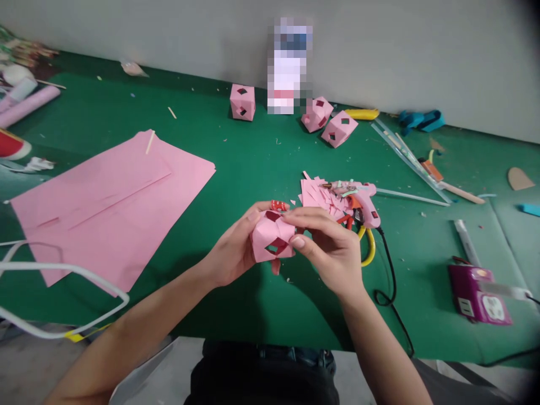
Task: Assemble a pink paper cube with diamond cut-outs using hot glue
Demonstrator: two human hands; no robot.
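Observation:
A pink folded-paper cube [262,243] with diamond-shaped openings is held above the green table in front of me. My left hand [234,247] wraps its left side and underside, with a red patterned band around one finger. My right hand [327,247] pinches the cube's right edge between thumb and fingers. Just beyond my right hand lies a pink glue gun [368,205], its glue stick [413,197] poking out behind. Under its nozzle is a pile of pink paper strips [316,194]. Part of yellow-handled scissors [370,247] shows beside my right wrist.
Similar pink cubes stand at the back: one cube [243,104] left of the blurred upright screen [289,67], two more right of it. Pink paper sheets [126,225] cover the left. A white wire frame [63,270] sits front left, a purple power block [478,295] at right.

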